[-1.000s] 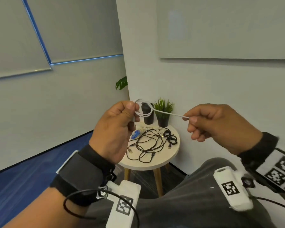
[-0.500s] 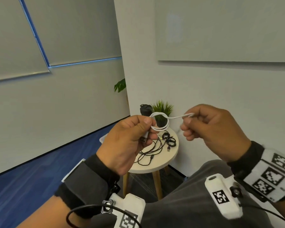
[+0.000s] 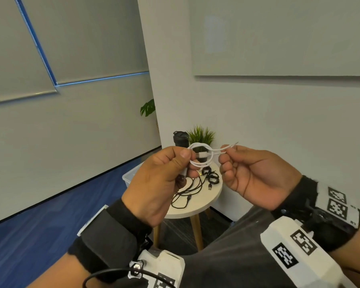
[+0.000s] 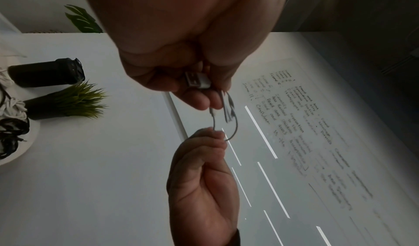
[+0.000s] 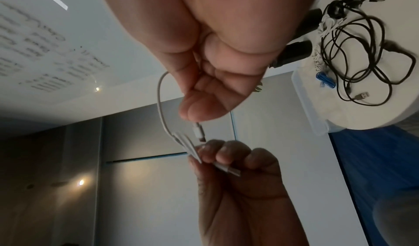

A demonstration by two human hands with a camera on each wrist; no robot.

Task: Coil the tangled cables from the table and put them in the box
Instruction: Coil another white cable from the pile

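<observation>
- left hand (image 3: 154, 183): bare, wide black wrist strap (image 3: 106, 235) with a white edge
- white camera housing (image 3: 160, 265) under left wrist, square black-and-white marker on it, silver screw, thin black cable (image 3: 104, 275) looping out
- right hand (image 3: 256, 179): bare, black cuff (image 3: 299, 200), white band (image 3: 339, 204) printed with square markers
- white marker block (image 3: 295, 250) under right wrist
- dark grey trousers (image 3: 222, 260)

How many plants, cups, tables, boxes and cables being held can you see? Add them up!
Plants: 2, grass plant, leafy plant
Cups: 1, black cup
Tables: 1, round table
Boxes: 1, clear box
Held cables: 1, white cable
Total: 6
</observation>
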